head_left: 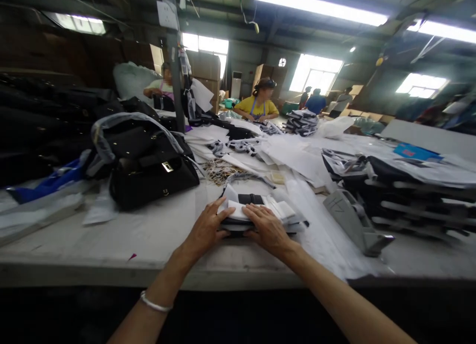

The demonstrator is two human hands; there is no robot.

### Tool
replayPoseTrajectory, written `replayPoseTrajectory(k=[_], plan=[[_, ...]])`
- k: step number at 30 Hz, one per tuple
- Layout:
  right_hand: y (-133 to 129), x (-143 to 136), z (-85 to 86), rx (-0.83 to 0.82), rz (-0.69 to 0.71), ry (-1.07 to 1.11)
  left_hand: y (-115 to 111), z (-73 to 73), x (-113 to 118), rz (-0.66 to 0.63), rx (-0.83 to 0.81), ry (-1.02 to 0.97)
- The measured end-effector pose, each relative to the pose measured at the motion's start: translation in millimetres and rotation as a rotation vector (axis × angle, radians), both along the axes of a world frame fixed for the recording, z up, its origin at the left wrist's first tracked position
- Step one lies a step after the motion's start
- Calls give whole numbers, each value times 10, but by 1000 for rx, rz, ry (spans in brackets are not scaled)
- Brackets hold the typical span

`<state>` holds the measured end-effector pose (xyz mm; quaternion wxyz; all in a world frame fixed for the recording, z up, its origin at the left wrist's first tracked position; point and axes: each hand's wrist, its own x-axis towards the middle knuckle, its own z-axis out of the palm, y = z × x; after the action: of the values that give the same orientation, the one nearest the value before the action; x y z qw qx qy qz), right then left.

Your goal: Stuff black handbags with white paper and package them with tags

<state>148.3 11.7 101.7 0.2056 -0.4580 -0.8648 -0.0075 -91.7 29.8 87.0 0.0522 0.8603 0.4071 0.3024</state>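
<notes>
A small black bag (250, 199), partly covered with white paper (238, 211), lies on the table in front of me. A handle wrapped in clear plastic (248, 177) arches behind it. My left hand (211, 224) grips its front left side, fingers over the paper and thumb low at the front edge. On the right, my right hand (268, 229) presses its fingers on the paper, with the thumb at the front edge. Both hands hold the bag between fingers and thumb. The paper hides much of its shape.
A black handbag (154, 170) stands at left. Tangled cords (219, 171) and white sheets (293, 158) lie behind the bag. At right are a grey tape dispenser (353, 222) and stacked black pieces (412, 200). A person in yellow (256, 106) works across the table.
</notes>
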Motion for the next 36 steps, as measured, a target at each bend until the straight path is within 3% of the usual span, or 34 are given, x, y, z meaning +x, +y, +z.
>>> replayPoseTrajectory(k=[5,10,14,17,20,24,26,30,33,36], plan=[[-5,-88,-6,70,-9,-7,99,-127,-100,-58,-202,-199],[-8,-85,-30,135,32,-46,4,-159,-3,47,-162,-228],[-78,6,-53,165,86,-71,-214,-80,-22,14,-132,-151],[-142,60,-57,157,115,-77,-350,39,-124,-14,-90,-31],[-178,68,-46,141,113,-85,-314,266,-194,13,-6,9],[-190,48,-20,126,109,-96,39,623,-13,13,92,-51],[-191,42,-13,122,105,-90,251,697,171,-41,67,26],[-180,37,-27,107,95,-75,501,542,391,-72,-67,395],[-162,40,-61,93,91,-64,529,358,286,-72,-95,448],[-149,49,-99,89,89,-41,498,292,68,-81,-103,459]])
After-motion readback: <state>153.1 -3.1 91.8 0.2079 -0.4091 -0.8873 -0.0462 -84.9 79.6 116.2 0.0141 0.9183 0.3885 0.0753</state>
